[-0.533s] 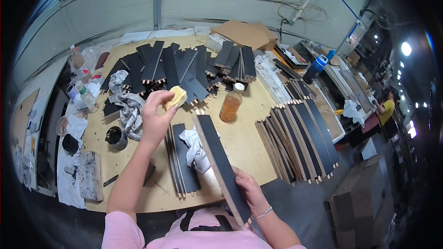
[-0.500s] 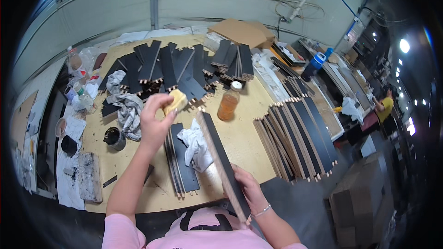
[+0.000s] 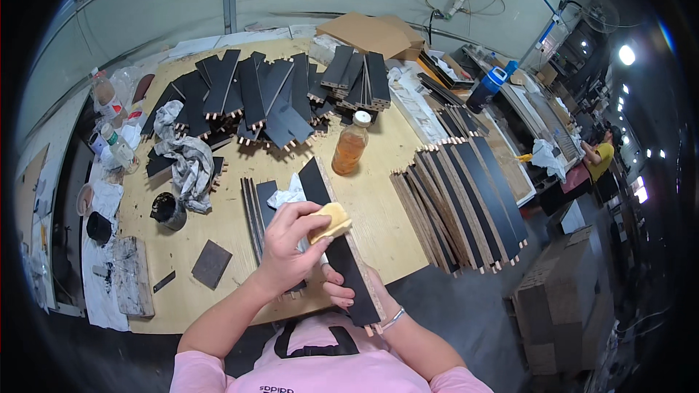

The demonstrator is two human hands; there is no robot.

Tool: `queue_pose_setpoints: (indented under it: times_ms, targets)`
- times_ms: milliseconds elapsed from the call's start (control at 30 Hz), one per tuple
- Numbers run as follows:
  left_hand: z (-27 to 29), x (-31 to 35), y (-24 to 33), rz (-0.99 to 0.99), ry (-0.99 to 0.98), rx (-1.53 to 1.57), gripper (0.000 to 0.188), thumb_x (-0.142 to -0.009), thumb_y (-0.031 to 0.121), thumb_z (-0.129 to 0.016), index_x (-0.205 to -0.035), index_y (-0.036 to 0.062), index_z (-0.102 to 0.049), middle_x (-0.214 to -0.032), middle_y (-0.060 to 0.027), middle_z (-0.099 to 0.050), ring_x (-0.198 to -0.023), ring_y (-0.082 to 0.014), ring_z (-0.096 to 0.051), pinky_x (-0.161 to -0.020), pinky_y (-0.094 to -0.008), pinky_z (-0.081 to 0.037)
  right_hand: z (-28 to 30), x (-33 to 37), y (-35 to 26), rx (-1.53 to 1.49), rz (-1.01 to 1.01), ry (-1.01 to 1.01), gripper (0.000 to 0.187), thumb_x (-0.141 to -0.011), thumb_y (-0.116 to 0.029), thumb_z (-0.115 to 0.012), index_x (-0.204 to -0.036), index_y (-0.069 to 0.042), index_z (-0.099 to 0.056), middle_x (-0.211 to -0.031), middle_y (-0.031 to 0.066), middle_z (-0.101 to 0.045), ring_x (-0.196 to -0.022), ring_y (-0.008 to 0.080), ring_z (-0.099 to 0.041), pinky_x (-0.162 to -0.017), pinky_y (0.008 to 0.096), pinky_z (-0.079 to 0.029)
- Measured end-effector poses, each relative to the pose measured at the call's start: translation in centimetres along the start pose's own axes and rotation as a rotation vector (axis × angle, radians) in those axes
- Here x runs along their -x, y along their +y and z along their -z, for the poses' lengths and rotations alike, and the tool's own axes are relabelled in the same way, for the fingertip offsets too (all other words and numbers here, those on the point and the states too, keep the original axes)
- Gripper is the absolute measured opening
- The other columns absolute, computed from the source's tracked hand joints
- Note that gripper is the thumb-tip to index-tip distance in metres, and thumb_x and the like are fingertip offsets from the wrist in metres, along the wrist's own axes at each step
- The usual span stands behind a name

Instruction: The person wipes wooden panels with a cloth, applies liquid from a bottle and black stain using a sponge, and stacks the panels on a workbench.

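My left hand (image 3: pixel 291 249) pinches a yellow sponge (image 3: pixel 331 223) and rests it against the upper part of a long black board (image 3: pixel 351 260). The board slants up and away from me, black face showing, with raw wood-coloured edge on its right and small pegs at its near end. My right hand (image 3: pixel 339 288) grips the board near its lower end, fingertips curled over the left edge; the palm is hidden behind it. Just left of the board, a white cloth (image 3: pixel 287 193) lies on a few more black boards (image 3: pixel 267 193), partly covered by my left hand.
A bottle of amber liquid (image 3: pixel 352 147) stands beyond the board. Black boards pile up (image 3: pixel 255 94) at the back; a row of them (image 3: pixel 466 204) lies right. Left are a crumpled rag (image 3: pixel 191 167), a black-stained cup (image 3: pixel 169 211) and a dark square piece (image 3: pixel 212 264). Another person (image 3: pixel 598 159) sits far right.
My left hand has brought the sponge down and right onto the board. The board has turned, so its black face shows more and its raw edge now lies on the right.
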State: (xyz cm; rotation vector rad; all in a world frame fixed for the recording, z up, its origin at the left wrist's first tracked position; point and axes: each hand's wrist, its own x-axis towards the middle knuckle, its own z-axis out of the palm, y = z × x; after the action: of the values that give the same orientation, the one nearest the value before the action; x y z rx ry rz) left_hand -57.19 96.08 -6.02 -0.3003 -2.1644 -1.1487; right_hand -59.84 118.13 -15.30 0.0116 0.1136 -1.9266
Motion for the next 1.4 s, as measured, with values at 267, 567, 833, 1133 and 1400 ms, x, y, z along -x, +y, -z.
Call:
queue_pose_setpoints:
  times_ms: [267, 567, 833, 1133, 1400]
  targets:
    - [0.1, 1.6, 2.6, -0.222, -0.139, 0.029, 0.039, -0.082, 0.012, -0.092, -0.12, 0.0095, -0.08, -0.122, -0.0174, -0.074, -0.102, -0.035, -0.073, -0.088, -0.0465, -0.059, -4.6, 0.2, 0.9, 0.181, 0.06, 0.407, 0.05, -0.119, -0.037, -0.037, -0.159, -0.009, -0.049, -0.1, 0.0113, -0.06, -0.063, 0.0183, -0.058, -0.05, 0.0327, -0.05]
    - [5.7, -4.4, -9.4, 0.182, 0.241, -0.076, 0.034, -0.084, -0.003, -0.083, -0.116, 0.0, -0.077, -0.121, -0.0153, -0.074, -0.103, -0.0255, -0.073, -0.091, -0.0355, -0.058, -7.8, 1.0, 2.2, 0.149, -0.059, 0.224, 0.065, -0.119, -0.045, -0.035, -0.168, -0.004, -0.038, -0.095, 0.0097, -0.056, -0.06, 0.0151, -0.054, -0.05, 0.0258, -0.05]
    - [2.8, 1.3, -2.0, 0.142, 0.094, 0.127, 0.037, -0.083, -0.004, -0.084, -0.119, 0.002, -0.077, -0.129, -0.0176, -0.072, -0.116, -0.0294, -0.071, -0.101, -0.0394, -0.056, -3.7, 1.0, -2.4, 0.387, 0.079, 0.205, 0.073, -0.116, -0.06, -0.032, -0.139, 0.001, -0.064, -0.122, 0.0206, -0.072, -0.098, 0.0309, -0.075, -0.075, 0.0453, -0.067]
    - [0.7, 6.6, 3.3, -0.01, -0.091, 0.171, 0.036, -0.078, 0.007, -0.091, -0.112, 0.0071, -0.081, -0.121, -0.0191, -0.073, -0.099, -0.0332, -0.073, -0.086, -0.0419, -0.059, -4.9, -0.5, -5.3, 0.711, 0.351, 0.441, 0.032, -0.118, -0.02, -0.05, -0.14, 0.001, -0.061, -0.113, 0.0125, -0.075, -0.096, 0.0204, -0.078, -0.085, 0.0378, -0.07]
    - [0.3, 3.6, -0.8, -0.055, -0.045, -0.002, 0.038, -0.075, 0.002, -0.089, -0.112, 0.0064, -0.079, -0.119, -0.0194, -0.073, -0.097, -0.0349, -0.071, -0.081, -0.0434, -0.058, -5.7, -1.4, -3.2, 0.812, 0.36, 0.485, 0.035, -0.115, -0.012, -0.054, -0.145, 0.003, -0.063, -0.124, 0.008, -0.077, -0.102, 0.0102, -0.075, -0.087, 0.0264, -0.064]
